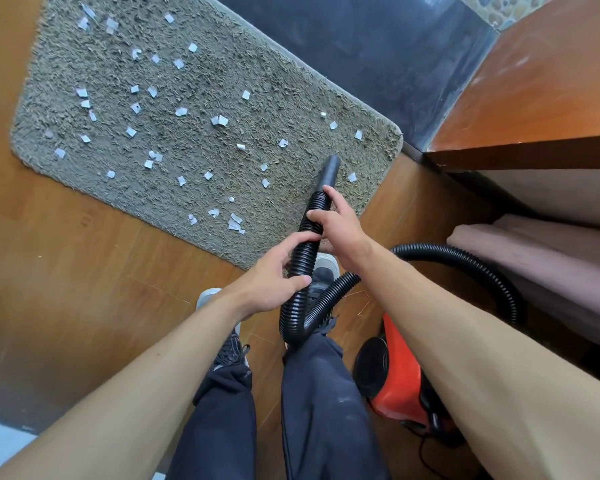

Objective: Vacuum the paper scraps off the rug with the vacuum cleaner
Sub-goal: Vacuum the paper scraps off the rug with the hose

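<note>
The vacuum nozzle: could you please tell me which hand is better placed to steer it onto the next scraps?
Right. The right hand holds the hose just behind the nozzle; the left hand grips farther back, nearer the bend.

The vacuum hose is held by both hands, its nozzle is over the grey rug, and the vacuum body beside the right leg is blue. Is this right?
Not quite. The head view shows the vacuum body is orange-red, not blue. The left hand and right hand do hold the hose, with its nozzle over the grey rug.
</note>
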`<state>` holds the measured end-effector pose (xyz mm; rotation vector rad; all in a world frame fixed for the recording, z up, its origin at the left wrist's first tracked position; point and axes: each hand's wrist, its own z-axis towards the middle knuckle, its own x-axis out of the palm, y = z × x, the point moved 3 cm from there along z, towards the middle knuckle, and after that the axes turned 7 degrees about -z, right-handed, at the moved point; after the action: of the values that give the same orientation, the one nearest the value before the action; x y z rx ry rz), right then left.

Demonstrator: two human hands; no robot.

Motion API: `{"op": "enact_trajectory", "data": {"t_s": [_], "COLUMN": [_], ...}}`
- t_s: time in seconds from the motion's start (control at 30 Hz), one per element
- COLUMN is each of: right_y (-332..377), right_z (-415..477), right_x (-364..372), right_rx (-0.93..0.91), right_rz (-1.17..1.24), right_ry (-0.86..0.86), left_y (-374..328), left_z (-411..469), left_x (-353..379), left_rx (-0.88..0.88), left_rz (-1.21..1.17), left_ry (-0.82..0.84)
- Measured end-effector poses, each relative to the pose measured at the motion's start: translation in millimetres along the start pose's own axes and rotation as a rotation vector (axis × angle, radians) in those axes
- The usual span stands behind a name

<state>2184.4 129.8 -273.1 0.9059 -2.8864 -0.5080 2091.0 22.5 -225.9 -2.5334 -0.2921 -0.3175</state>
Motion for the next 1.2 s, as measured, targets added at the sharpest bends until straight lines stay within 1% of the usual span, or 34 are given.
{"op": "enact_trajectory", "data": {"t_s": [0.2, 0.47, 0.67, 0.87, 1.2], "right_y": [-22.5, -31.5, -17.1, 11.0, 23.2], "right_z": [-8.0, -6.6, 0.0, 11.3, 17.4], "right_x": [-15.4, -30.2, -35.9, -36.9, -35.7], "right_rx": [0.070, 0.082, 0.035, -0.026, -0.031], "right_rz": [0.089, 0.125, 0.121, 0.042, 0.018], "right_ry": [-0.050, -0.064, -0.068, -0.070, -0.062], "left_y": [5.8, 10.8, 2.4, -13.1, -17.0], "left_z": [-0.7, 6.5, 16.4, 30.9, 38.9], "left_x": [14.9, 27.1, 23.3, 17.2, 11.5], "left_rx": [-0.035, -0.026, 0.019, 0.060, 0.083], "left_rz": [0.031, 0.061, 0.098, 0.163, 0.124], "left_ry": [0.068, 0.073, 0.058, 0.007, -0.010]}}
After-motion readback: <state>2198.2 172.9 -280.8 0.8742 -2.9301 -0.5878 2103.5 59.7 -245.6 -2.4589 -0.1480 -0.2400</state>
